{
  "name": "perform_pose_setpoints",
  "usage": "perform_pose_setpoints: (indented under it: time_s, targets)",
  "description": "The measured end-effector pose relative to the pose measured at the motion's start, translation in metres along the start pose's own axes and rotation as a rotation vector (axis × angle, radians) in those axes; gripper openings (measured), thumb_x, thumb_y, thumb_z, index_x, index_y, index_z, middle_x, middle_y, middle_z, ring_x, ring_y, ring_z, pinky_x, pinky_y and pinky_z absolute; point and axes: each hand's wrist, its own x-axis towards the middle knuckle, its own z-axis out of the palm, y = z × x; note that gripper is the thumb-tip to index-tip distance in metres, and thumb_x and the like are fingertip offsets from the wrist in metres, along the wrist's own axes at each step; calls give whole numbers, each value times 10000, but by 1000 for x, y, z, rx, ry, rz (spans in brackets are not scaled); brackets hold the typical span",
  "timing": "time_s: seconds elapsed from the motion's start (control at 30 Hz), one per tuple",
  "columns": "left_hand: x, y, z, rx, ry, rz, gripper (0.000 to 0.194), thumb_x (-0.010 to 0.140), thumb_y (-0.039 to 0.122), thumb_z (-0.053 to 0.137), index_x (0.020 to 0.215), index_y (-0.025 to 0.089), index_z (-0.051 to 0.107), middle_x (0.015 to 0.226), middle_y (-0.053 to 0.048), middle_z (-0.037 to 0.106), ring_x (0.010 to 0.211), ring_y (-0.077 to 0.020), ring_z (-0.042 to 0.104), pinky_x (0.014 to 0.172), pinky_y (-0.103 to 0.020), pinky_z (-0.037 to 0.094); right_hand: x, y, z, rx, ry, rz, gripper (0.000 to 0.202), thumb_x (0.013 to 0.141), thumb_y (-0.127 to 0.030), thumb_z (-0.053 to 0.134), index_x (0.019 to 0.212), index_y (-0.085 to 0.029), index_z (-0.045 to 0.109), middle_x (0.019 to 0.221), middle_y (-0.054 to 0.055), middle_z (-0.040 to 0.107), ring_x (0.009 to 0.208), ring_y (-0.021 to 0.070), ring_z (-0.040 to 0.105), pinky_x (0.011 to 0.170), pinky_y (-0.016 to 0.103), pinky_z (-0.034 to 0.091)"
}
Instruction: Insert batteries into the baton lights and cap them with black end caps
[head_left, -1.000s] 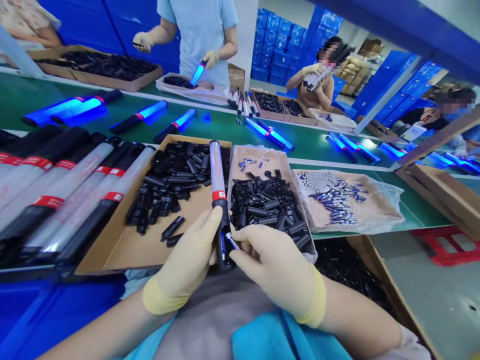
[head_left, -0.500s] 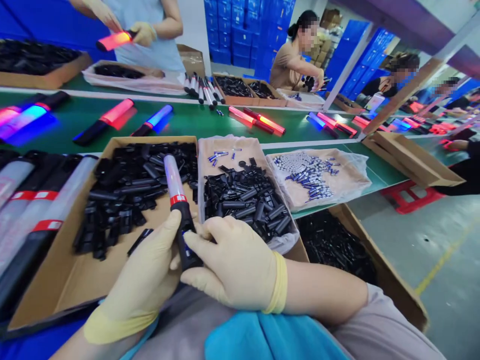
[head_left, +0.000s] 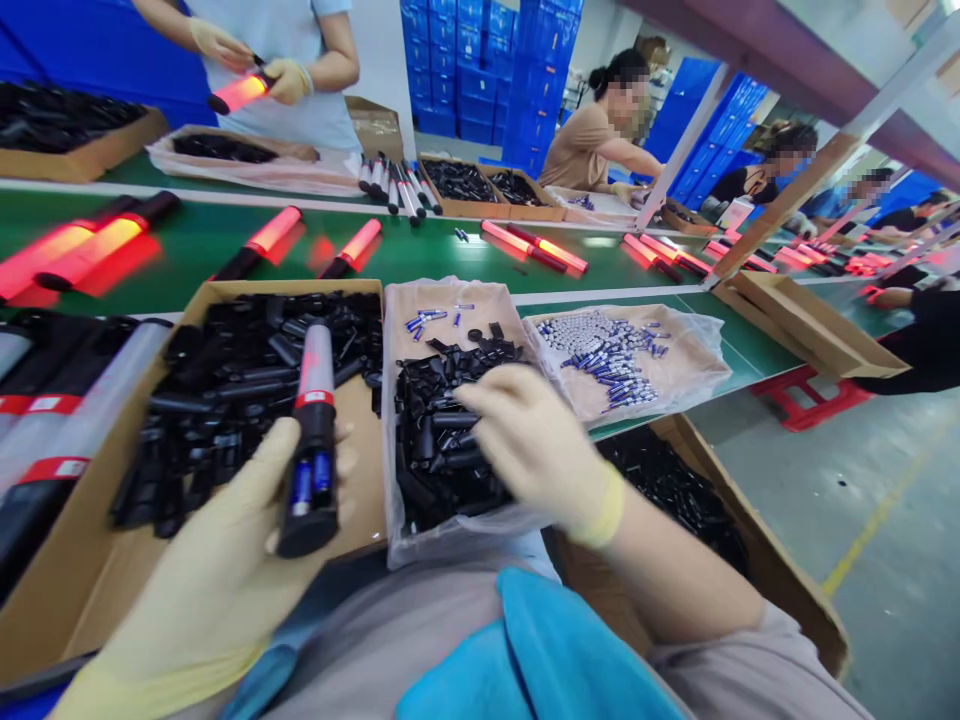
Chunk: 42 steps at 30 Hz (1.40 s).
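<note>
A light baton (head_left: 316,375) with a whitish tube, red band and black handle stands tilted in my left hand (head_left: 247,520). My gloved fingers and thumb wrap its handle. The handle's compartment is uncovered, showing blue batteries (head_left: 311,482) inside. My right hand (head_left: 525,440), also gloved, hovers over the plastic-lined tray (head_left: 395,320) of black plastic parts (head_left: 442,430), its fingers bent forward and apart from the thumb. Its fingertips are close to the parts; whether they touch one I cannot tell. Nothing shows in that hand.
Left lies a cardboard box (head_left: 97,585) of black pieces, beside several unlit batons (head_left: 97,410). A battery tray (head_left: 694,360) stands right; another carton (head_left: 806,600) is below. Lit batons (head_left: 274,230) lie on the green belt (head_left: 427,265). A co-worker's hands (head_left: 289,80) hold a baton opposite.
My right hand has left the baton and moved right over the parts tray. My left hand shifted left with the baton, exposing its batteries. Blue lights on the belt are now red.
</note>
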Motion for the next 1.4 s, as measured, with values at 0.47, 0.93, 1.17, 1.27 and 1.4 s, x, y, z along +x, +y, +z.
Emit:
perform_pose_setpoints:
  time_s: [0.47,0.93,1.17,1.27,1.4]
  targets:
    - [-14,-5,5,-66,-188,-127,88,899,269,665,951,199,677,716,5,550,505,-72,453,404,-154,419,-30,190,-19,-501,-651,443,222,909,-108,548,916,-85,768,1061,197,689,969,244,641,861,312,417]
    - [-26,-10,-1,99,-119,93,114,717,166,771,825,190,746,888,-41,718,792,-166,641,669,-220,555,24,-57,-10,15,-74,-616,228,1034,-183,416,1058,-212,641,1123,69,619,867,185,570,652,304,449]
    - [-26,-5,-28,7,-145,88,232,786,408,776,866,192,753,891,-28,716,751,-143,605,562,-203,505,41,-87,13,108,-78,-719,220,1003,-155,457,875,-187,633,905,45,606,786,165,526,674,296,453]
    - [-26,-3,-42,-36,-183,52,294,766,451,797,868,182,737,842,-23,696,678,-126,576,552,-205,498,42,-100,15,175,-153,-665,241,1016,-183,455,840,-184,619,875,27,610,768,144,546,656,269,475]
    - [-29,8,-55,-103,-162,61,257,735,403,829,761,175,713,761,-19,663,686,-139,593,577,-218,524,38,-115,28,270,-88,-674,252,1037,-152,396,1063,-159,647,1056,86,683,1000,178,627,867,331,557]
